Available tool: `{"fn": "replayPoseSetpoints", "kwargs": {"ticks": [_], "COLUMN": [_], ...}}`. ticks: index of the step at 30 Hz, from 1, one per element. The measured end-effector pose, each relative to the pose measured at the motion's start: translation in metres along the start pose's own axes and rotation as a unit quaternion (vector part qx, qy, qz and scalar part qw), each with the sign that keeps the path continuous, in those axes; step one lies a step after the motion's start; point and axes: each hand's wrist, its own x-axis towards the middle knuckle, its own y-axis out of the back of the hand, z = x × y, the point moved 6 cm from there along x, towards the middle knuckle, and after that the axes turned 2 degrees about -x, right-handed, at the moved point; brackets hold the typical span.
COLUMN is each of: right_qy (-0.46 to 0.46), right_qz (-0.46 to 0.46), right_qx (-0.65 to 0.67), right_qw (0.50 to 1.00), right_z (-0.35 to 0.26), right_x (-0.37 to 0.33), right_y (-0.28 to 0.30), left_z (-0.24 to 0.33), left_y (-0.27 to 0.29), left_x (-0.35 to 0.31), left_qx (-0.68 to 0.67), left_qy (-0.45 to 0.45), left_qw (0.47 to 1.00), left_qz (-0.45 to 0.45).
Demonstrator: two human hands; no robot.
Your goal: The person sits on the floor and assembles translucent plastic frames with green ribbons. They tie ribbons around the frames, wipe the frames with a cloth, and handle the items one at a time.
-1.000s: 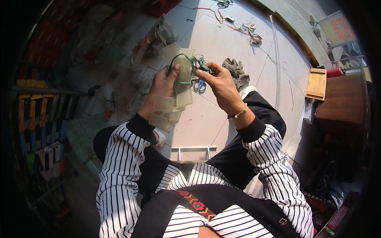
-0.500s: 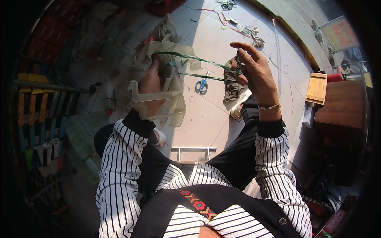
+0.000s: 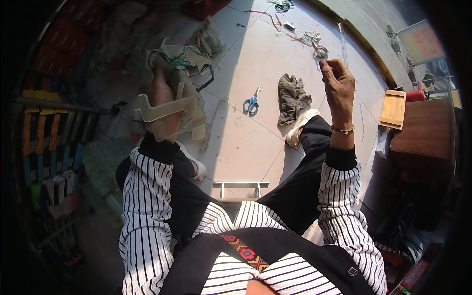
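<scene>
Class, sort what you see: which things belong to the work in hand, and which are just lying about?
In hand:
translucent bent plastic pieces, in the left hand
thin green twine, there too

Seemingly just lying about:
blue-handled metal scissors
crumpled grey cloth

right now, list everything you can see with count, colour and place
plastic pieces: several, translucent, left of centre
green strands: count unclear, green, tangled by the plastic pieces
floor: one, pale tiles, centre
scissors: one, blue-handled, on the floor
crumpled cloth: one heap, grey-brown, right of the scissors
cord scraps: several, mostly pale and red, top
wooden block: one, tan, right
brown box: one, brown, far right
sign: one, pale and orange, upper right
rack items: many, orange, yellow, blue, far left
shoes: two, white, mid-height
sleeves: two, striped black-white, lower
left grip: one, bare, left, holding plastic pieces
right grip: one, bare, right, contents unclear
</scene>
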Motion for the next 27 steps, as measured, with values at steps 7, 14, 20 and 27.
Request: {"fn": "replayPoseSetpoints", "kwargs": {"ticks": [7, 14, 20, 27], "right_qy": [-0.018, -0.176, -0.190, -0.265], "right_qz": [-0.316, -0.394, -0.395, -0.357], "right_qx": [0.250, 0.325, 0.335, 0.463], "right_qw": [0.915, 0.842, 0.834, 0.767], "right_z": [-0.024, -0.024, -0.014, -0.018], "right_x": [-0.064, -0.097, -0.090, -0.081], "right_y": [-0.098, -0.127, -0.125, -0.120], "left_z": [-0.024, -0.047, -0.031, -0.004], "left_y": [-0.028, -0.058, -0.046, -0.046], "left_x": [-0.007, -0.029, -0.016, -0.007], "left_qx": [0.230, 0.206, 0.295, 0.454], "left_qy": [-0.016, -0.054, -0.100, -0.304], "left_qw": [0.973, 0.972, 0.947, 0.837], "left_qz": [0.027, -0.099, -0.080, -0.028]}}
